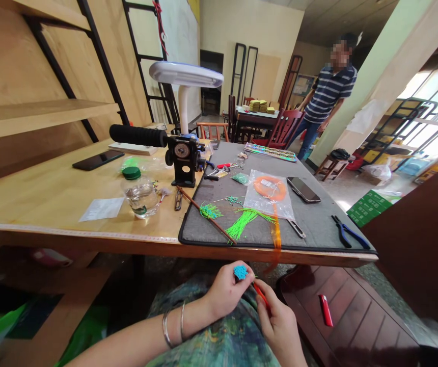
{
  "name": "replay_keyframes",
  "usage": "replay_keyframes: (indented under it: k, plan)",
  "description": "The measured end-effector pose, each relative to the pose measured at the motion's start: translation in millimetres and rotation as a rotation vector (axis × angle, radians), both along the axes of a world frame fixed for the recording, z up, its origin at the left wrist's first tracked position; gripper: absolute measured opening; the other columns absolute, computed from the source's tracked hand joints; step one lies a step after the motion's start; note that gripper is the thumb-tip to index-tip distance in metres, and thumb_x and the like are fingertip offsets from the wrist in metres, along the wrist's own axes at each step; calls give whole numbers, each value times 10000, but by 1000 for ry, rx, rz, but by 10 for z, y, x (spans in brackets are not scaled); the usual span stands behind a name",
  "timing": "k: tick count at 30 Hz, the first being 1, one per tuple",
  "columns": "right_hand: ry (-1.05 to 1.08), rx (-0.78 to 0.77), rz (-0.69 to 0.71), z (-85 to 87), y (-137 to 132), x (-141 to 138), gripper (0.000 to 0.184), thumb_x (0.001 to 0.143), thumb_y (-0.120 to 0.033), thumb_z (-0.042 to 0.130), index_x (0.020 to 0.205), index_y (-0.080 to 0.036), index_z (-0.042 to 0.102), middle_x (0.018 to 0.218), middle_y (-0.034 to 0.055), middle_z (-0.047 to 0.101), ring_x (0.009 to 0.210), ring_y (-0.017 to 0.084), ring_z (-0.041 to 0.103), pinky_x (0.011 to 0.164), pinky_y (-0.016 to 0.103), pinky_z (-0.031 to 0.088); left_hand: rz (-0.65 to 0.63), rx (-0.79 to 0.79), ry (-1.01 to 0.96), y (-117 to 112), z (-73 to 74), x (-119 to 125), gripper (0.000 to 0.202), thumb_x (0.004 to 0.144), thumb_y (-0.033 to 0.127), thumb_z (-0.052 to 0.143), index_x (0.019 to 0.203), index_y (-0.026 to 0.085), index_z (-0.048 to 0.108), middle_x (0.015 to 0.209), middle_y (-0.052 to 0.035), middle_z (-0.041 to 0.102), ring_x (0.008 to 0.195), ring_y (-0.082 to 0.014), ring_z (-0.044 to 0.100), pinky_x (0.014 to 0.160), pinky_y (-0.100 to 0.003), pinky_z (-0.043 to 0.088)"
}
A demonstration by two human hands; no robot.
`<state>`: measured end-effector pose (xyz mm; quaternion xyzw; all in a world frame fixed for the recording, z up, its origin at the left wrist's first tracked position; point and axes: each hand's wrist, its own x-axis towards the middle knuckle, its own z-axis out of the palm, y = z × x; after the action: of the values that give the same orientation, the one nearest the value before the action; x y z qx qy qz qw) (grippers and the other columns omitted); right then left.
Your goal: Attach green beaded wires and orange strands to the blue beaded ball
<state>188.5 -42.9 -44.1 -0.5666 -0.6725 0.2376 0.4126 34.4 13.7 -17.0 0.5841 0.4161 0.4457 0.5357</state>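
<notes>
Over my lap, my left hand is closed round a small cluster of blue bead-like tips. What lies below the tips is hidden in the fist. My right hand grips a slim orange-red handled tool, its tip close to my left fingertips. The tool's exact kind is hard to make out. On the grey mat above my hands lie a bundle of bright green strands, another green bunch with blue tips and a thin brown stick.
A coil of orange cord in a plastic bag, a phone and blue-handled pliers lie on the mat. Left of it stand a black hand-crank device and a clear jar. A red lighter rests on the stool. One person stands beyond.
</notes>
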Motion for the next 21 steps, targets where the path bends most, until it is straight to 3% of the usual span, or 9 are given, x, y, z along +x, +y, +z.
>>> replay_keyframes:
  k: [3,7,10,13,18,21]
  plan:
    - [128,-62,-53,-30,19,-9,375,895,-425,525,1172,-208,654,904,71,754,779,194,717,693,220,563,-27,-81,-61,-10,-22,21,250,766,386,649,715,144,611,633,14,537,618,-124,458,616,-247,383]
    - [241,-81,-89,-46,16,-9,394,903,-445,519,1177,-192,645,746,42,732,615,172,682,583,214,552,-112,-390,-198,2,-44,48,368,691,495,695,662,163,540,553,75,406,492,-69,296,487,-213,258]
    - [187,-29,-16,-26,-2,21,342,908,-389,521,1161,-200,653,884,67,751,721,182,707,682,227,562,-129,-463,-240,22,-53,52,402,662,513,712,641,168,506,549,84,390,480,-57,261,478,-210,222]
    - [39,10,73,12,-10,54,305,911,-323,497,1141,-216,666,1056,84,737,875,199,717,784,238,553,-70,-331,-195,27,-67,39,376,697,498,690,650,162,529,559,69,418,504,-75,322,502,-220,275]
    - [-108,10,30,27,7,33,321,921,-291,438,1161,-230,642,1039,67,746,807,184,733,711,221,562,41,101,59,-13,-77,-2,209,826,334,595,716,157,609,689,-13,584,671,-148,505,658,-256,393]
    - [-75,11,-40,-9,19,-6,318,921,-310,449,1163,-217,632,963,60,760,708,170,730,651,203,558,33,115,83,-23,-93,-1,193,832,323,594,731,160,614,698,-18,592,675,-150,512,651,-252,394]
